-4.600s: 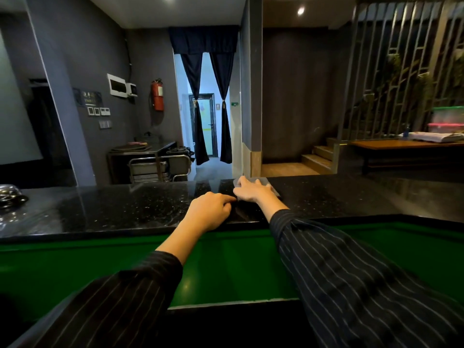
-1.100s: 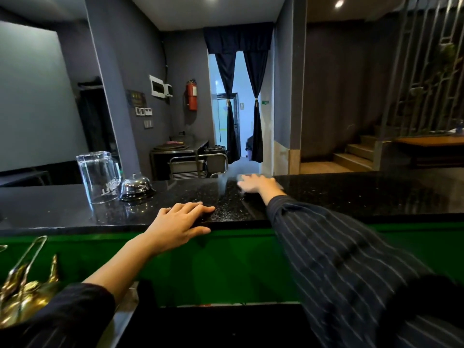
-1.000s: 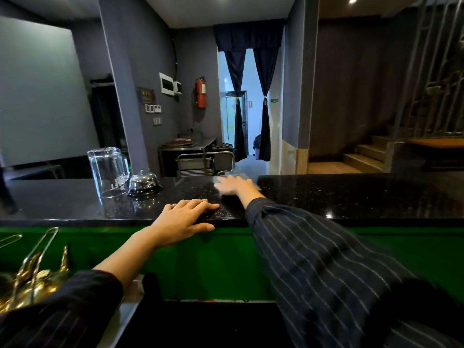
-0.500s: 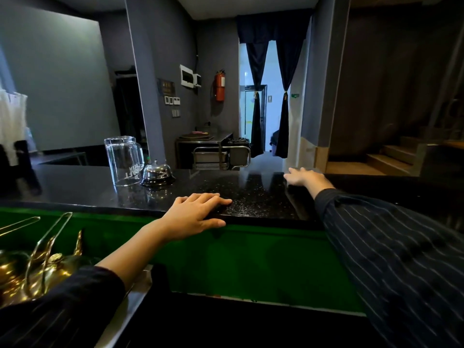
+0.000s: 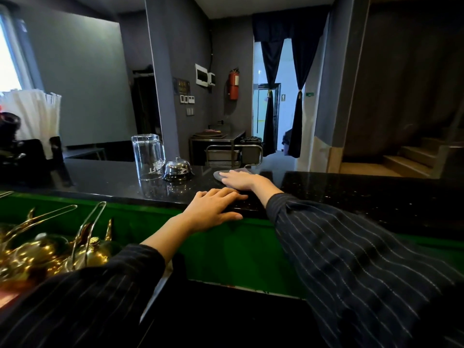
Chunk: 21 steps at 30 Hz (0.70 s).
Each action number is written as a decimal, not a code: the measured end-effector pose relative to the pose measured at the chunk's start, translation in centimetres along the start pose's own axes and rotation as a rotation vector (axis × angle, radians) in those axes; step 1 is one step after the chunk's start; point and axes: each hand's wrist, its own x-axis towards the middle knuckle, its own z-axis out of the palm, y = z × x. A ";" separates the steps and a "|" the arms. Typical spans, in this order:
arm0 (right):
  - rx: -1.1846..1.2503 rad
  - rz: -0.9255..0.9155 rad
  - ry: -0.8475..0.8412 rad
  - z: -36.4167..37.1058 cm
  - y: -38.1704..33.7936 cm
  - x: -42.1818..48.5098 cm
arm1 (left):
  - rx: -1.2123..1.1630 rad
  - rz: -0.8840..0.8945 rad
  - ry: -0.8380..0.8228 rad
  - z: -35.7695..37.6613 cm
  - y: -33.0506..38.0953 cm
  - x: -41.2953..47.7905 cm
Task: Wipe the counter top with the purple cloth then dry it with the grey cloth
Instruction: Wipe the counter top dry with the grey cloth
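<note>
A black speckled counter top (image 5: 351, 194) runs across the view above a green front panel. My right hand (image 5: 238, 179) lies flat with straight fingers on a grey cloth (image 5: 218, 175), pressing it to the counter near its far edge. Only the cloth's left and far margins show around the hand. My left hand (image 5: 213, 207) rests flat on the counter's near edge, fingers straight, thumb over the rim. No purple cloth is in view.
An upturned glass mug (image 5: 148, 156) and a chrome desk bell (image 5: 177, 169) stand on the counter just left of the cloth. Brass pots and tongs (image 5: 50, 247) lie below at the left. A holder of white straws (image 5: 35, 116) stands far left.
My right hand has slid the grey cloth leftward along the far side of the counter, now close to the bell. The left hand has stayed on the near edge. The view has turned left.
</note>
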 end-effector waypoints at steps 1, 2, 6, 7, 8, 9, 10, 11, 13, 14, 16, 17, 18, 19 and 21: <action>0.011 -0.001 -0.007 0.0 0.4 -0.9 | 0.019 0.023 0.021 0.2 0.2 -0.3; 0.024 0.000 0.001 -0.1 0.8 -2.1 | 0.043 0.055 0.039 0.4 0.3 -0.6; 0.061 0.088 0.089 -0.4 4.2 -6.6 | 0.107 0.012 0.079 0.7 -1.9 -2.7; 0.064 0.141 0.118 -0.4 5.3 -7.4 | 0.105 -0.041 0.055 0.7 -2.9 -3.2; 0.067 0.209 0.152 -0.2 6.2 -8.0 | 0.095 -0.086 0.021 0.8 -3.7 -3.7; 0.066 0.282 0.184 0.0 6.9 -8.3 | 0.075 -0.116 -0.005 0.8 -4.0 -3.9; 0.064 0.354 0.208 0.1 7.2 -8.5 | 0.049 -0.129 -0.014 0.9 -4.1 -4.0; 0.064 0.420 0.224 0.2 7.1 -8.5 | 0.024 -0.132 -0.005 1.0 -3.9 -3.8; 0.060 0.525 0.233 0.1 6.1 -7.7 | -0.007 -0.131 0.029 1.1 -3.7 -3.3; 0.054 0.550 0.228 0.0 5.4 -7.2 | -0.016 -0.132 0.043 1.1 -3.8 -3.1; 0.037 0.523 0.219 -0.3 3.5 -6.1 | -0.026 -0.138 0.060 1.1 -4.3 -2.9; 0.027 0.470 0.213 -0.3 2.2 -5.5 | -0.033 -0.142 0.061 1.1 -4.5 -2.9; 0.015 0.398 0.205 -0.2 0.7 -5.0 | -0.041 -0.143 0.059 1.1 -4.7 -2.8; 0.006 0.319 0.188 -0.1 -1.1 -4.6 | -0.051 -0.145 0.056 1.1 -4.8 -2.8; -0.003 0.173 0.142 0.6 -4.5 -4.6 | -0.084 -0.166 0.051 1.2 -4.8 -2.7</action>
